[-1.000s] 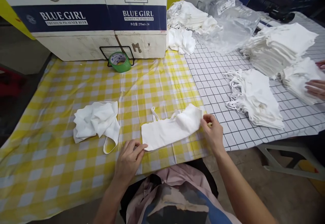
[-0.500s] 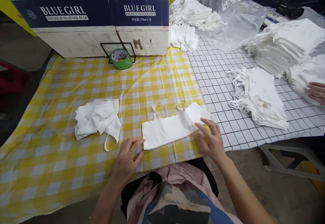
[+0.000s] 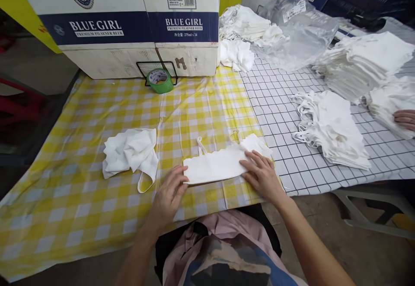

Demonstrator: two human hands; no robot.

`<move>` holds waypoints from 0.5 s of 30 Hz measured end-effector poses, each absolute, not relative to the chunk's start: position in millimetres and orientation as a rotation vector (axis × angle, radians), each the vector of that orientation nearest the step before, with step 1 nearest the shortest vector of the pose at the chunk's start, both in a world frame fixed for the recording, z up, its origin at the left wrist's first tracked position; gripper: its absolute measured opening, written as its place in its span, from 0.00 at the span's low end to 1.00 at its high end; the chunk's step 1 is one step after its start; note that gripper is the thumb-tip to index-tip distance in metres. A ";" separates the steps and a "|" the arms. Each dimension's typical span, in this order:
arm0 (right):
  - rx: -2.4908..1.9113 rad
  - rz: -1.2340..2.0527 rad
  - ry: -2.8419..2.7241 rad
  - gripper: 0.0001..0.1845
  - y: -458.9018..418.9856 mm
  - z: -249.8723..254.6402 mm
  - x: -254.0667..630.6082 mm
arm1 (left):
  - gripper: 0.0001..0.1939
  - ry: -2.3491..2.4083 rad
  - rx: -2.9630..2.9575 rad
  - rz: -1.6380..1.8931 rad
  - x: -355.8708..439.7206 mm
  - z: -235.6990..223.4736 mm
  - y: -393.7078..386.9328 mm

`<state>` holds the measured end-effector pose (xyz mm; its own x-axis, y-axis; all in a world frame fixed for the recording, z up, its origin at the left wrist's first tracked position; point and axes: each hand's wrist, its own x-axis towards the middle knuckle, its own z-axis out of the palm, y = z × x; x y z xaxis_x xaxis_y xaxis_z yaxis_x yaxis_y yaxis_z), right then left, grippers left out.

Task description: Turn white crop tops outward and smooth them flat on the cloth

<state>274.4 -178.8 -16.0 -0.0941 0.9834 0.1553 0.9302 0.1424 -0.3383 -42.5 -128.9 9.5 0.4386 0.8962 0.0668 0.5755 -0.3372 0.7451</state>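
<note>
A white strappy camisole top (image 3: 212, 165) lies flattened into a band near the table's front edge, its two thin straps pointing away from me. At its left end rests my left hand (image 3: 168, 193), fingers stretched out and their tips touching the short edge. My right hand (image 3: 262, 174) is spread flat over the right part of the fabric, fingers apart. Farther left lies a second white top (image 3: 129, 152), crumpled, with one strap loop toward me.
A Blue Girl beer carton (image 3: 136, 57) stands at the back, with green tape (image 3: 161, 83) before it. White garment stacks (image 3: 337, 130) and a clear plastic bag (image 3: 296, 39) cover parts of the grid-patterned cloth. Another person's hand (image 3: 405, 119) touches a pile at far right.
My right hand has let go of the top's right end and moved left onto the fabric. My left hand has loosened from its corner and slid up the left edge.
</note>
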 end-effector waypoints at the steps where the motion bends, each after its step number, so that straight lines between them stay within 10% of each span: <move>1: -1.817 0.249 -2.043 0.13 -173.6 -13.6 275.2 | 0.07 1.232 1.917 0.656 -38.8 17.3 -122.2; 10: -1.586 1.397 -1.453 0.20 -144.7 58.5 290.0 | 0.14 1.185 1.093 0.848 -19.2 67.5 -60.4; 15: -1.771 1.352 -1.358 0.15 -137.5 40.0 299.0 | 0.17 1.278 1.064 0.736 -20.1 28.8 -49.7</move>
